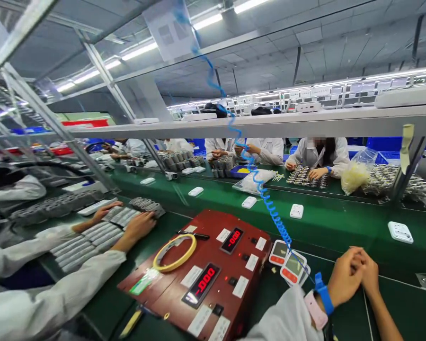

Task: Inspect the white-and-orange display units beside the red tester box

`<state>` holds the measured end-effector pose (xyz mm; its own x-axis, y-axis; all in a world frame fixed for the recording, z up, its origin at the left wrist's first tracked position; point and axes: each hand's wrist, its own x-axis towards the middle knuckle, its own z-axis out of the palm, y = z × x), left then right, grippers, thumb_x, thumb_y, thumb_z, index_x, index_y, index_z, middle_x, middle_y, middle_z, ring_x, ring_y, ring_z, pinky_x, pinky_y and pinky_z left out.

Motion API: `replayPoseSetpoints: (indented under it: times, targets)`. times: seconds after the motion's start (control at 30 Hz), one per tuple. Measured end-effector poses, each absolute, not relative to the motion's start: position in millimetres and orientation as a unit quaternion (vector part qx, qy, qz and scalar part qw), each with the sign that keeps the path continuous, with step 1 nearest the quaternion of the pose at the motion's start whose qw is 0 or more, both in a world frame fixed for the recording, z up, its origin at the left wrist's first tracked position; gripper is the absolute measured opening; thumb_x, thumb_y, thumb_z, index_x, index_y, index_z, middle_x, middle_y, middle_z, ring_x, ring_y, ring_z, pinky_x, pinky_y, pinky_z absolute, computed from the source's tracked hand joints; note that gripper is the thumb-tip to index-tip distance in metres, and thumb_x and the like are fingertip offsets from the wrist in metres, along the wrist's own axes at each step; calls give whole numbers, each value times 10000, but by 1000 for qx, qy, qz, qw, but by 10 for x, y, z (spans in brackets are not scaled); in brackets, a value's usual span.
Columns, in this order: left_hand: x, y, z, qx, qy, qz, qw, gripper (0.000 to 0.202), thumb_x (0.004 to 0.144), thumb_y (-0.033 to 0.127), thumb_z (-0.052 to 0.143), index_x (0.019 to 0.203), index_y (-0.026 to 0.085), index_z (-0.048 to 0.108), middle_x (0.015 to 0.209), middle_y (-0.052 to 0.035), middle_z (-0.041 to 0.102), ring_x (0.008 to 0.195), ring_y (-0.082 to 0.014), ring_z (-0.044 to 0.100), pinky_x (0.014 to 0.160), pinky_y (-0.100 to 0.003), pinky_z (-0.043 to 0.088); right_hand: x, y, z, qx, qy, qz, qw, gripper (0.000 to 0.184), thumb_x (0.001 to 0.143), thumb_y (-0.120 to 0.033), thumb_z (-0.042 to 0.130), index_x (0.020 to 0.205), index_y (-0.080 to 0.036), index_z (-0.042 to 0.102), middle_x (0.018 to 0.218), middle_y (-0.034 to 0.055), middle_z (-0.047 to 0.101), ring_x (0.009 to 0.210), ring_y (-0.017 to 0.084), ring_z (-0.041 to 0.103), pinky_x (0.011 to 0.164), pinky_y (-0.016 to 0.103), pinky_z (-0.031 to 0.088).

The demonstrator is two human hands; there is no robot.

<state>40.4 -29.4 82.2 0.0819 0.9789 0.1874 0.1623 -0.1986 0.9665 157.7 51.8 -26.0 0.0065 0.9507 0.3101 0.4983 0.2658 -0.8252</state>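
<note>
Two long green conveyor tables (323,222) fill the view, with white-coated people seated along the far side and a neighbour's sleeved arms (57,284) at the left reaching over rows of grey flat parts (88,237). Just left of the wearer's hands sits a dark red metal tester box (213,265) with two red digital readouts; a yellow ring of tape (174,252) lies on its top. A blue coiled cord (262,194) runs down from overhead to a blue wrist strap (323,293) on the left wrist. Beside the box, a small stack of white cards with red and green panels (289,265) rests on the table, near the hands. The left hand (344,279) and right hand (371,274) are clasped together above the table, fingers closed around one another; they seem to hold nothing, though the view is partly blocked.
</note>
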Motion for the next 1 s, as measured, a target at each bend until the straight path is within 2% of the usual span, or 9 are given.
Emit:
replayPoseSetpoints:
  times: [0.1, 0.17, 0.27, 0.33, 0.5, 0.73, 0.83, 1.0]
  targets:
    - [255, -355, 277, 551, 517, 445, 481, 458, 750, 111, 556, 1204, 165, 541, 999, -65, 650, 752, -115, 624, 662, -229, 510, 1536, 498, -257, -560, -626, 321, 437, 518, 803, -556, 397, 1013, -145, 632, 690, 53, 669, 579, 198, 624, 560, 282, 491]
    - [159, -332, 57, 498, 530, 443, 524, 391, 766, 195, 568, 1151, 126, 550, 875, -46, 645, 647, -96, 617, 570, -198, 488, 1514, 488, -255, -565, -613, 338, 438, 509, 819, -555, 389, 1027, -153, 621, 686, 39, 654, 582, 188, 613, 583, 279, 483]
    - [101, -260, -41, 470, 522, 436, 562, 417, 771, 373, 579, 1079, 92, 576, 799, -36, 622, 514, -78, 585, 432, -165, 431, 1492, 469, -250, -560, -612, 338, 444, 500, 826, -559, 385, 1023, -160, 615, 689, 33, 642, 592, 186, 606, 592, 279, 471]
    - [111, -230, -18, 479, 515, 440, 559, 444, 773, 436, 564, 1054, 94, 594, 805, -41, 621, 469, -65, 562, 374, -146, 389, 1488, 456, -240, -558, -619, 332, 443, 499, 823, -563, 388, 1013, -162, 616, 690, 33, 638, 592, 188, 603, 595, 281, 470]
    - [151, -262, 37, 481, 510, 481, 526, 404, 808, 429, 517, 1000, 90, 624, 745, -30, 620, 457, -48, 539, 368, -124, 369, 1503, 409, -227, -570, -631, 313, 423, 475, 845, -546, 373, 1031, -177, 607, 722, 33, 642, 633, 194, 612, 621, 284, 469]
    - [151, -303, -4, 510, 521, 457, 510, 306, 818, 326, 528, 969, 94, 659, 718, -29, 615, 491, -56, 522, 382, -124, 377, 1521, 338, -297, -564, -646, 285, 428, 413, 833, -504, 423, 1010, -195, 630, 791, 46, 663, 678, 198, 624, 630, 264, 482]
    - [144, -303, 11, 500, 518, 464, 517, 332, 819, 383, 541, 952, 107, 666, 726, -34, 615, 495, -59, 523, 376, -121, 370, 1532, 341, -317, -565, -643, 295, 424, 429, 821, -518, 434, 1010, -196, 647, 778, 45, 668, 670, 200, 631, 615, 262, 493]
    - [94, -302, 100, 436, 457, 510, 584, 502, 781, 548, 555, 981, 94, 636, 736, -49, 615, 485, -76, 550, 377, -141, 388, 1539, 351, -320, -567, -629, 318, 425, 449, 805, -545, 455, 1009, -199, 656, 762, 40, 672, 666, 203, 639, 610, 263, 505]
